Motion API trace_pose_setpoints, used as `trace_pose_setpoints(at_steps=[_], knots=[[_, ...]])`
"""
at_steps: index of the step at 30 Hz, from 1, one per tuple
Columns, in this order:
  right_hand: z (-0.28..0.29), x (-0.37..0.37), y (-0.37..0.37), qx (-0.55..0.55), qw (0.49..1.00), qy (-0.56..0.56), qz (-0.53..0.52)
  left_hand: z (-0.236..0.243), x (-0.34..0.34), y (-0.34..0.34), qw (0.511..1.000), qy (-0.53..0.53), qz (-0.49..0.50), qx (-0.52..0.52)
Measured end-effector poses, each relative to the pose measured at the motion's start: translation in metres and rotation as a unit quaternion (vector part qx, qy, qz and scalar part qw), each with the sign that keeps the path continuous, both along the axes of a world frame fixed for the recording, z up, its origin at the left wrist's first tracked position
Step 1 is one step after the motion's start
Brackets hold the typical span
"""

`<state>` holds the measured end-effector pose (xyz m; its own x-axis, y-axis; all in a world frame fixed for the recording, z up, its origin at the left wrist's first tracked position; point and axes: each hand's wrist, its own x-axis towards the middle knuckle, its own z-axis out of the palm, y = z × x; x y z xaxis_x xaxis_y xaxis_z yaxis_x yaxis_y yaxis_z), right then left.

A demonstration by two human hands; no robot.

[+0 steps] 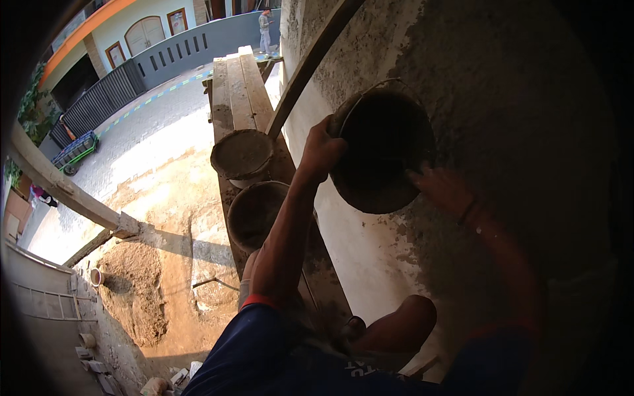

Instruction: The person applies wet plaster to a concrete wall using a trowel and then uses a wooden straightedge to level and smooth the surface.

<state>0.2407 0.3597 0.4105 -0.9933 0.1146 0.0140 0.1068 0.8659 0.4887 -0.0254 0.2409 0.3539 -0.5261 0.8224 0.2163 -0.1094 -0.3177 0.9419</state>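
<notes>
A dark, mortar-stained bucket (384, 153) with a wire handle is held up against the wall, its mouth facing me. My left hand (322, 152) is closed on its left rim. At its lower right edge is my right hand (448, 190), dim and blurred, with fingers toward the rim; its grip is unclear. The bucket's inside is too dark to make out. On the planks below my left arm, one bucket (242, 153) looks filled nearly to the top with grey mortar. Nearer to me stands another bucket (254, 214), partly covered by my forearm.
Wooden scaffold planks (238, 92) run alongside the rough wall (370, 257), high above the ground. A slanted timber (307, 69) crosses beside the buckets. Below lie a sand heap (135, 284) and a small bucket (97, 277). A concrete post (66, 185) stands left; a person (265, 32) is far off.
</notes>
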Motion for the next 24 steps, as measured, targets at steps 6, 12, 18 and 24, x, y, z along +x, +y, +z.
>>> trace_pose_setpoints(at_steps=[6,12,18,24], knots=[[0.022,0.009,-0.004,-0.104,0.984,0.095,-0.107,0.012,0.030,0.012,0.998,0.043,-0.037,-0.012],[-0.011,0.009,-0.027,-0.079,0.992,0.067,-0.072,0.011,0.036,0.004,0.999,0.021,-0.031,0.022],[0.005,0.032,-0.024,-0.060,0.994,0.089,-0.032,-0.008,0.037,0.017,0.997,0.075,-0.022,-0.015],[0.032,0.006,-0.006,-0.085,0.973,0.179,-0.122,0.001,0.046,0.024,0.986,0.166,0.001,0.007]])
